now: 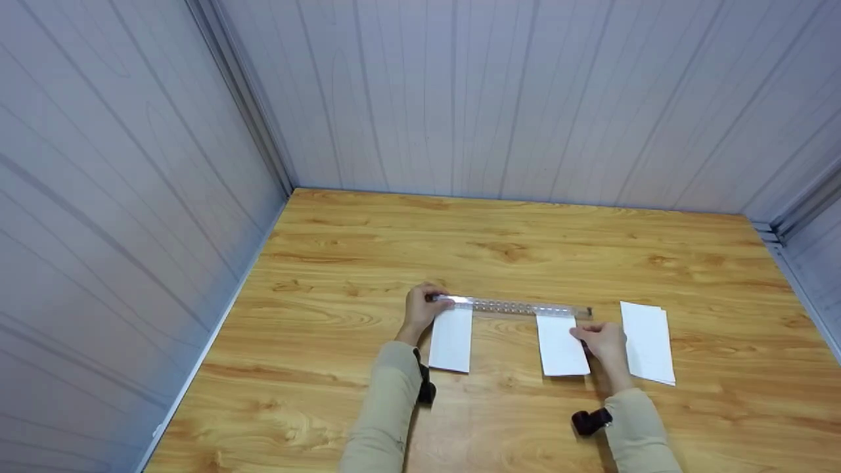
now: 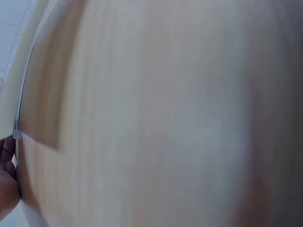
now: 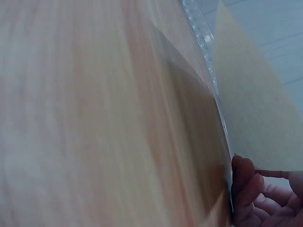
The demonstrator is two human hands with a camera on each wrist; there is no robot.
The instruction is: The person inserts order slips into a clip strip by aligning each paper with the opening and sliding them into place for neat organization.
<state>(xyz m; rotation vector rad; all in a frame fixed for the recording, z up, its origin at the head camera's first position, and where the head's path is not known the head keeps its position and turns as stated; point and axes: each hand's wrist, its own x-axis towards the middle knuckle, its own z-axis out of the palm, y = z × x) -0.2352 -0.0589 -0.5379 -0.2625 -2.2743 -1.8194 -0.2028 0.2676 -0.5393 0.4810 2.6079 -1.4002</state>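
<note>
Here's the left hand point(image 1: 420, 309), thumb and fingers pinching the left end of a clear plastic strip point(image 1: 506, 307) — whether it grips the paper there too, I can't tell. The strip lies crosswise, about midway between the left and right edges of the tabletop point(image 1: 368, 249), well short of the far edge. One white slip point(image 1: 451, 341) runs from the strip's left end toward the near edge; another, the narrow-topped sheet point(image 1: 564, 348), meets the strip close to its right end. And there's the right hand point(image 1: 604, 341), thumb and fingers pinching that sheet's right side! Just past it, nearer the tabletop's right edge, a pair of overlapping white papers point(image 1: 647, 345) lies apart from the strip. Beige sleeves point(image 1: 387, 407) cover both forearms — a dark wrist camera point(image 1: 427, 391) sits by the left cuff.
</note>
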